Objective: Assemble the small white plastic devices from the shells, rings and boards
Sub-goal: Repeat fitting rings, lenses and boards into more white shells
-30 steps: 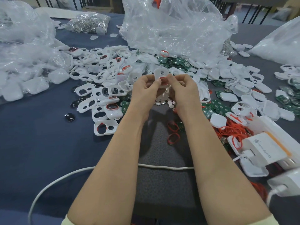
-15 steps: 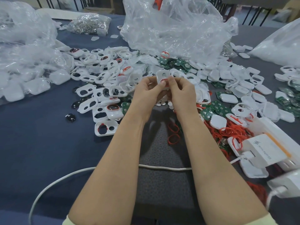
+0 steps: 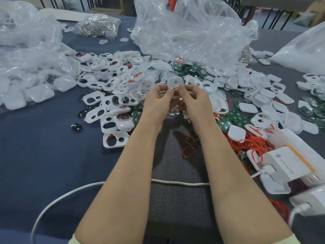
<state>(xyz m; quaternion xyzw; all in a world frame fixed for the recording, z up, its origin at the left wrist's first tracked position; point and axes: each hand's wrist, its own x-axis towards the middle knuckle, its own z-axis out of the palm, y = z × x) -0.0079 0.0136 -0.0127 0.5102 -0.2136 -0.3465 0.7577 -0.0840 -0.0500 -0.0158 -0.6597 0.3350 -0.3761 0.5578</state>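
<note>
I pinch one white shell (image 3: 175, 83) between the fingertips of my left hand (image 3: 158, 101) and my right hand (image 3: 196, 101), both curled at its lower edge (its opening faces me), held up on the near side of the clear plastic bag (image 3: 190, 32); red rings (image 3: 249, 143) lie nearer me and right of that bag

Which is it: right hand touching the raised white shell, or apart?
Touching. The head view shows the right hand pinching the white shell at its lower edge.
</note>
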